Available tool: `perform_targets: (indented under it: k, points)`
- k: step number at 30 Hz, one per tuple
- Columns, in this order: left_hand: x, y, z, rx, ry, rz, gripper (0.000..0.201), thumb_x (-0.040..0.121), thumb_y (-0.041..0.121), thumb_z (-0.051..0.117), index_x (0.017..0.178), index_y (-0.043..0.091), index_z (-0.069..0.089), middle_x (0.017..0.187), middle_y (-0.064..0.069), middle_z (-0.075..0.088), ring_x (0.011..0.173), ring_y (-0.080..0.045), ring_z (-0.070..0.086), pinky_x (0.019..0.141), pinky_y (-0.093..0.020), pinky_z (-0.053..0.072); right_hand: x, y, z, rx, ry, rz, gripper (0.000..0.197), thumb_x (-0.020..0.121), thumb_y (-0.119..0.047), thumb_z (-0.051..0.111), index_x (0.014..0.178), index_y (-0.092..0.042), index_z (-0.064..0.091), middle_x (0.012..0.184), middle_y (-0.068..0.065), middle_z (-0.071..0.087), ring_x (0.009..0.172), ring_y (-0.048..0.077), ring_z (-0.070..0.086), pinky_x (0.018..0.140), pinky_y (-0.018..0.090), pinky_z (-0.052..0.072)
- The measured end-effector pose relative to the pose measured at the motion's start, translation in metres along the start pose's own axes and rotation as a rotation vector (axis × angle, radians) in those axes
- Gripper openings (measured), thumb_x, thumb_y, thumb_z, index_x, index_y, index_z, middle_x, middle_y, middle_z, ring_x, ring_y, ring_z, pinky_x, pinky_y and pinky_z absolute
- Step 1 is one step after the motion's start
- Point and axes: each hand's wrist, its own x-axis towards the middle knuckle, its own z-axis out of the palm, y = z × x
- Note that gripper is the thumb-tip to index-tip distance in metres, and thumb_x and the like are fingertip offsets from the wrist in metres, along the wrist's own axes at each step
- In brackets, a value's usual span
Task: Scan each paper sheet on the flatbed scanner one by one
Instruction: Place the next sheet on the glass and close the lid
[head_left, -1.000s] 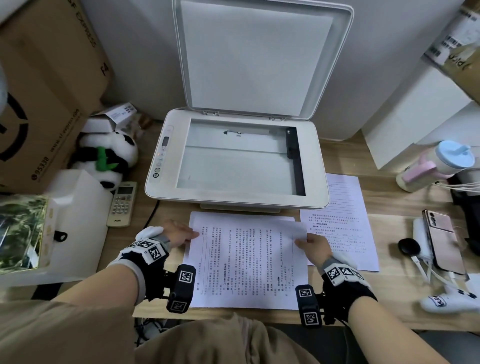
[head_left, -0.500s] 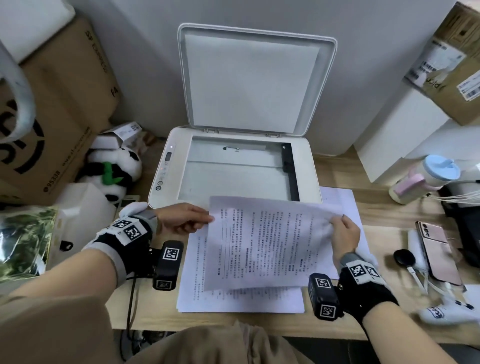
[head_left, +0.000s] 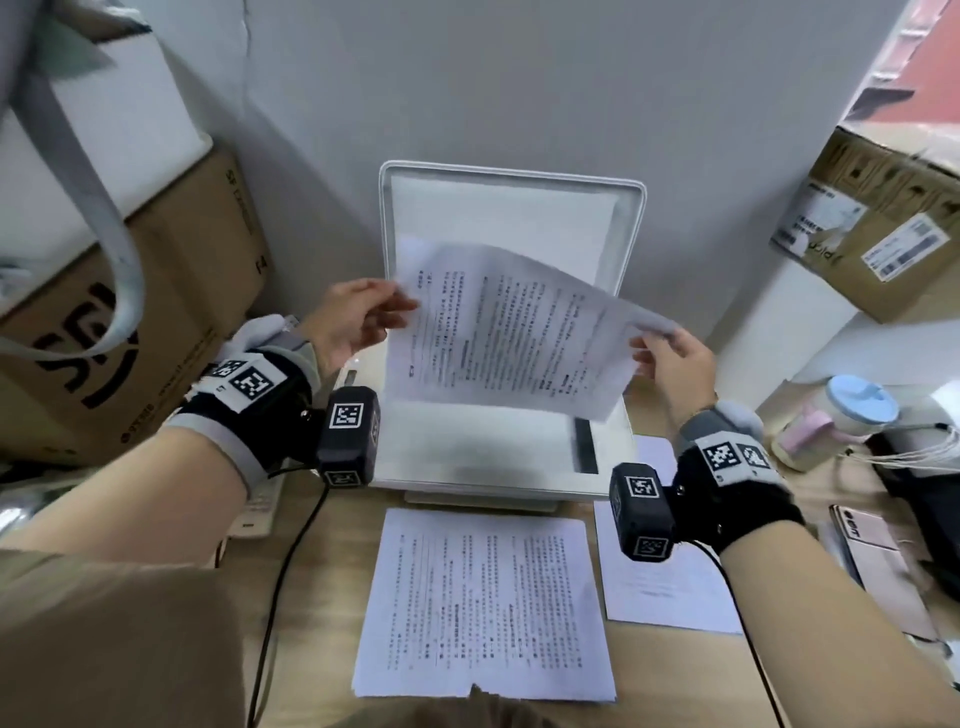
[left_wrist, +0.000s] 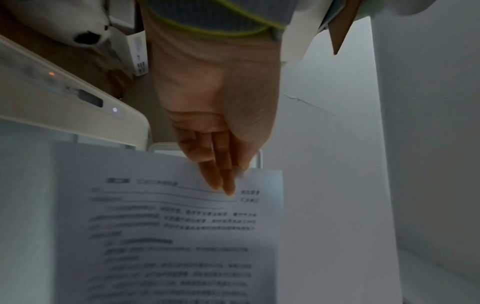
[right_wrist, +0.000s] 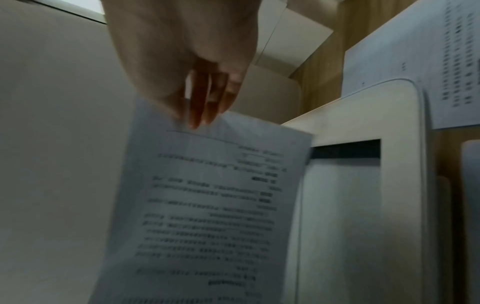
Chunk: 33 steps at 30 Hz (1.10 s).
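A printed paper sheet (head_left: 511, 325) hangs in the air over the white flatbed scanner (head_left: 498, 467), whose lid (head_left: 509, 208) stands up against the wall. My left hand (head_left: 358, 317) pinches the sheet's left edge and my right hand (head_left: 670, 358) pinches its right edge. The sheet tilts, printed side toward me. In the left wrist view the fingers (left_wrist: 223, 176) lie on the printed sheet (left_wrist: 168, 236); in the right wrist view the fingers (right_wrist: 205, 107) grip the sheet (right_wrist: 207, 205) at its top edge. Much of the scanner glass (head_left: 483, 441) is hidden behind the sheet.
A stack of printed sheets (head_left: 483, 603) lies on the wooden desk (head_left: 322, 597) in front of the scanner, with another sheet (head_left: 660, 582) to its right. Cardboard boxes (head_left: 130, 322) stand at the left, a boxed parcel (head_left: 878, 223) at the upper right. A pastel cup (head_left: 831, 421) and a phone (head_left: 867, 535) sit at the right.
Both hands have lifted the top sheet off the stack and carried it up and forward over the scanner glass. The camera view has tilted upward.
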Motion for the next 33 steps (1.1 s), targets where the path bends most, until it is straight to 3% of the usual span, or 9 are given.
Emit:
perform_targets:
  k: [2,6,8,12,16,18,21,27,33]
  points:
    - [0.002,0.004,-0.004,-0.068,0.031,0.031,0.029,0.1,0.027,0.04,0.085,0.013,0.06,0.07,0.004,0.074,0.054,-0.004,0.065,0.055,-0.017,0.041,0.0,-0.01,0.004,0.172,-0.046,-0.015,0.022,0.096,-0.017,0.046,0.084,-0.02,0.065,0.081,-0.005,0.07,0.072,0.007,0.062,0.06,0.017,0.045]
    - [0.001,-0.014,-0.015,-0.091,0.109,-0.007,0.039,0.099,0.03,0.041,0.073,0.016,0.065,0.067,0.0,0.073,0.054,-0.008,0.068,0.043,-0.015,0.038,-0.005,-0.002,0.005,0.212,-0.154,0.069,0.05,0.101,-0.041,0.027,0.097,-0.011,0.066,0.094,0.002,0.071,0.084,0.013,0.065,0.066,0.022,0.046]
    - [0.001,-0.033,-0.021,-0.039,0.149,-0.059,0.029,0.095,0.024,0.051,0.072,0.015,0.066,0.073,-0.004,0.071,0.054,-0.009,0.069,0.039,-0.012,0.037,-0.008,0.013,0.007,0.135,-0.17,0.13,0.053,0.101,-0.044,0.028,0.097,-0.009,0.067,0.098,0.002,0.069,0.082,0.012,0.064,0.064,0.019,0.047]
    - [-0.006,-0.071,-0.029,0.225,0.188,-0.197,0.006,0.087,0.011,0.065,0.083,0.015,0.062,0.072,0.001,0.061,0.046,-0.005,0.059,0.034,-0.01,0.034,-0.01,0.052,0.009,-0.147,-0.267,0.204,0.014,0.093,-0.009,0.054,0.093,-0.015,0.066,0.101,0.003,0.063,0.076,0.01,0.054,0.06,0.014,0.044]
    - [-0.012,-0.1,-0.032,0.5,0.219,-0.228,0.013,0.086,0.003,0.064,0.08,0.014,0.062,0.068,-0.004,0.053,0.046,-0.008,0.045,0.031,-0.008,0.028,-0.011,0.088,0.005,-0.374,-0.271,0.227,0.021,0.084,0.001,0.062,0.103,-0.006,0.069,0.093,0.003,0.063,0.081,0.011,0.054,0.068,0.018,0.042]
    - [-0.01,-0.107,-0.03,0.578,0.221,-0.247,0.008,0.084,-0.001,0.064,0.087,0.007,0.063,0.068,-0.004,0.051,0.05,-0.008,0.045,0.04,-0.011,0.034,-0.011,0.101,0.003,-0.473,-0.256,0.266,0.018,0.082,-0.004,0.063,0.096,-0.012,0.071,0.09,0.002,0.065,0.086,0.015,0.057,0.075,0.023,0.043]
    - [-0.003,-0.114,-0.026,0.716,0.201,-0.274,0.021,0.08,-0.001,0.065,0.102,0.001,0.066,0.089,-0.01,0.059,0.076,-0.016,0.051,0.065,-0.02,0.04,-0.012,0.11,0.001,-0.601,-0.253,0.302,0.013,0.08,-0.013,0.065,0.081,-0.026,0.068,0.08,-0.003,0.066,0.082,0.018,0.061,0.075,0.027,0.05]
    - [0.008,-0.125,-0.023,0.889,0.181,-0.3,0.025,0.077,0.002,0.065,0.102,0.005,0.066,0.11,-0.012,0.066,0.086,-0.019,0.055,0.075,-0.021,0.041,-0.013,0.104,0.005,-0.753,-0.285,0.302,0.007,0.079,-0.019,0.066,0.083,-0.023,0.069,0.08,-0.002,0.066,0.081,0.02,0.063,0.075,0.024,0.048]
    - [0.013,-0.126,-0.022,1.033,0.207,-0.217,0.034,0.075,0.011,0.07,0.108,0.012,0.063,0.118,-0.01,0.061,0.106,-0.025,0.058,0.081,-0.024,0.041,-0.005,0.099,0.007,-0.836,-0.292,0.268,0.012,0.08,-0.026,0.066,0.091,-0.026,0.068,0.08,-0.008,0.062,0.073,0.01,0.058,0.059,0.019,0.04]
